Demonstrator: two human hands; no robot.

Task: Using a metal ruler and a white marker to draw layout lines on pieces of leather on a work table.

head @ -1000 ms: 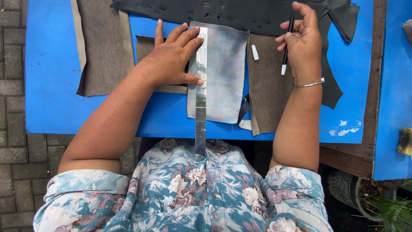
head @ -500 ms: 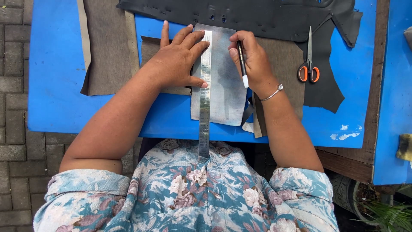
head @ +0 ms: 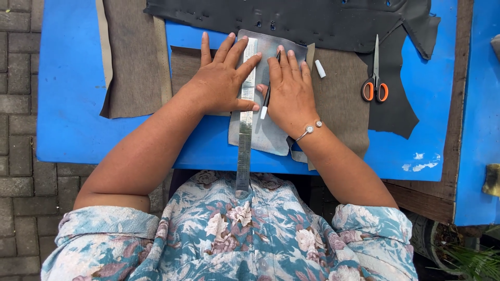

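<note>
ruler [head: 246, 112] pinned on grey sheet [head: 271, 132] by flat left hand [head: 221, 83]; right hand [head: 289, 93] grips pen [head: 266, 99].

I log a bright blue table [head: 73, 104], a silvery steel ruler [head: 245, 140], a grey leather piece [head: 271, 138], brown-grey fabric [head: 130, 57], a black hide [head: 312, 18], orange-handled scissors [head: 375, 88], a black-and-white pen [head: 266, 99], a white cap [head: 320, 68] and a pale blue floral shirt [head: 245, 239].
</note>
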